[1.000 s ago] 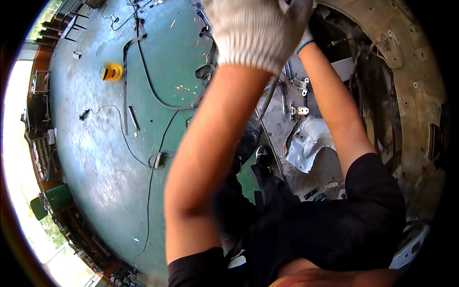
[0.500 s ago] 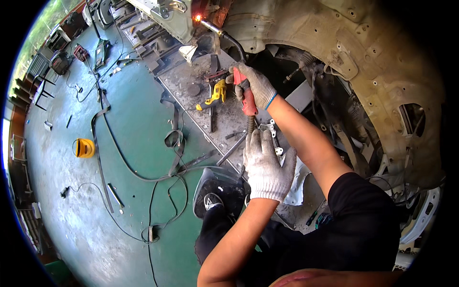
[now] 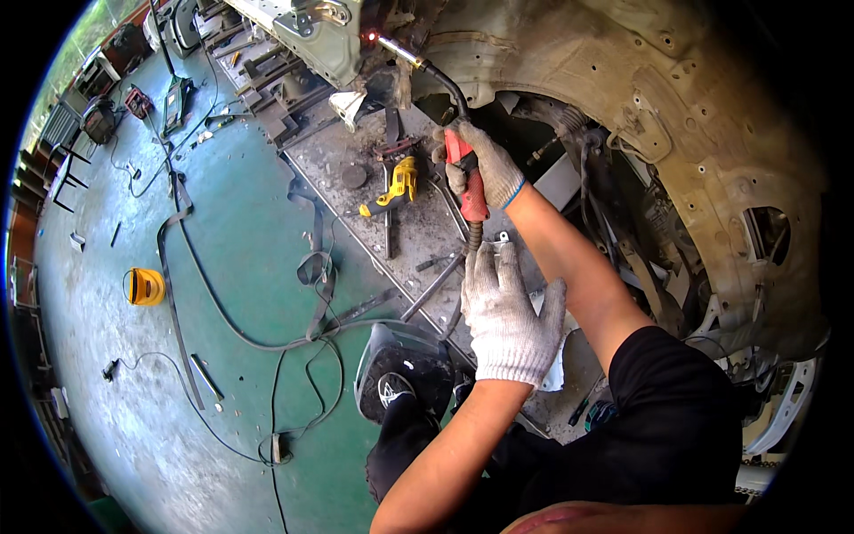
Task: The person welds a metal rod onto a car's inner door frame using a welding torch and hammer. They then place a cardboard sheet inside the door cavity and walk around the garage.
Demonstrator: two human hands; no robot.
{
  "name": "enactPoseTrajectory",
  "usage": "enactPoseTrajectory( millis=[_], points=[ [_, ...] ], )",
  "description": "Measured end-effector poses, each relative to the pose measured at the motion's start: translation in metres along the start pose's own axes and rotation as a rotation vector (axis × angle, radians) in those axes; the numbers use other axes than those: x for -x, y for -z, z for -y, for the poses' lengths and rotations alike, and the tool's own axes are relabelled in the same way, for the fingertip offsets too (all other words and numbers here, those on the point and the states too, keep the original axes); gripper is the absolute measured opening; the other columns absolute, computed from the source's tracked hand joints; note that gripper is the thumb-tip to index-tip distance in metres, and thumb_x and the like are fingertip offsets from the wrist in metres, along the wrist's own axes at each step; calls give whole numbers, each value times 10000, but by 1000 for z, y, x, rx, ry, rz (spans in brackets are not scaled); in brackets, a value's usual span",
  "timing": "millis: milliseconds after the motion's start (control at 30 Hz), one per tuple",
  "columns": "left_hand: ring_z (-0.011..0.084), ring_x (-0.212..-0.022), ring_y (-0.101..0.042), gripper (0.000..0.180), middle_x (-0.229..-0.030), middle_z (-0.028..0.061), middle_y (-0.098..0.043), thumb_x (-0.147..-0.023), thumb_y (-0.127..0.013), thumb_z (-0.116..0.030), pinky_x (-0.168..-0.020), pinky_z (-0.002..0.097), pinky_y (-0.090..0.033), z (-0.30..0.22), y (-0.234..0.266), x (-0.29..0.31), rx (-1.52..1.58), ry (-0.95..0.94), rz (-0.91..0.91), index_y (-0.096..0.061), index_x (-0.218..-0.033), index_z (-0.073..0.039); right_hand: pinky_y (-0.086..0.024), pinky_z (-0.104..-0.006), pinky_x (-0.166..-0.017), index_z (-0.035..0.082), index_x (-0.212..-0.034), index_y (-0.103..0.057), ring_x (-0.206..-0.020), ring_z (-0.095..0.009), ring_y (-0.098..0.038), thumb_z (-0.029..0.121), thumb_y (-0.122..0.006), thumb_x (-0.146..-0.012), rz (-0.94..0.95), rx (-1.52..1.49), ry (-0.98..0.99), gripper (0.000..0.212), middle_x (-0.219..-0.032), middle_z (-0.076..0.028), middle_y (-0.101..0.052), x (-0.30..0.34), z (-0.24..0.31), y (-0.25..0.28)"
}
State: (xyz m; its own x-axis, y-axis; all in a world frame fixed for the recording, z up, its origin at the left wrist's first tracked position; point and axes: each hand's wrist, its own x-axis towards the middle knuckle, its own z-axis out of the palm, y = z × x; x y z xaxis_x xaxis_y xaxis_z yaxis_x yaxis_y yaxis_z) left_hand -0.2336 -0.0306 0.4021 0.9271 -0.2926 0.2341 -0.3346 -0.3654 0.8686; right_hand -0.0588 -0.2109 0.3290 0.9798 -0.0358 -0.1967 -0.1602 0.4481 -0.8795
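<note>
A wide, round-edged view looks down past a person in a black short-sleeved shirt (image 3: pixel 632 427). Largest is the green workshop floor (image 3: pixel 258 214) on the left; a second ago orange sparks showed over it, and now none can be seen there. A bare, beige car body (image 3: pixel 703 133) curves down the right side. Between them runs a worn metal platform (image 3: pixel 316 153), with a pale metal panel (image 3: pixel 325 49) at its far end.

Both arms are now in full view below the work, whereas a second ago the left glove loomed across the top centre. The left hand (image 3: pixel 511 320), in a white knitted glove, lies palm down with fingers straight and thumb spread, gripping nothing. Its fingertips overlap the ribbed hose (image 3: pixel 476 233); whether they press on it, I cannot tell. The gloved right hand (image 3: pixel 485 165) has its fingers wrapped around the red handle of a welding torch (image 3: pixel 474 196). The torch sits just beyond the left fingertips, its dark neck bending up and left toward the panel's edge.

Smaller, a yellow drill (image 3: pixel 402 181) lies on the platform left of the torch.

Smallest is the newest change: the bright orange flare of half a second ago is now a small red glow (image 3: pixel 372 37) at the nozzle, which suggests the arc is dying or pausing.
</note>
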Motion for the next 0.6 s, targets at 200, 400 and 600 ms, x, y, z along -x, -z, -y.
enactPoseTrajectory(
  millis=[200,400,600],
  points=[
    [511,-1263,-518,630,-1379,342,-531,-835,-800,-289,-1085,557,-426,1,-2,-5,18,3,-6,-571,-1296,73,-465,-282,-513,86,-1290,-604,-587,-130,-568,523,-559,-1038,-23,-66,-31,506,-1000,-92,-650,-4,-2,1],
    [509,-1274,-512,635,-1364,334,-540,-848,-793,-299,-1097,553,-417,0,1,-8,1,19,-7,-568,-1309,76,-475,-283,-508,77,-1282,-604,-581,-132,-569,527,-568,-1033,-10,4,-4,516,-983,-102,-653,-3,0,-1],
    [525,-1332,-461,708,-1419,345,-497,-857,-780,-334,-1128,569,-379,2,0,-7,5,48,29,-529,-1385,66,-500,-277,-514,70,-1281,-603,-580,-133,-577,518,-570,-1037,-3,-1,8,511,-978,-99,-654,-3,0,3]
  ],
)
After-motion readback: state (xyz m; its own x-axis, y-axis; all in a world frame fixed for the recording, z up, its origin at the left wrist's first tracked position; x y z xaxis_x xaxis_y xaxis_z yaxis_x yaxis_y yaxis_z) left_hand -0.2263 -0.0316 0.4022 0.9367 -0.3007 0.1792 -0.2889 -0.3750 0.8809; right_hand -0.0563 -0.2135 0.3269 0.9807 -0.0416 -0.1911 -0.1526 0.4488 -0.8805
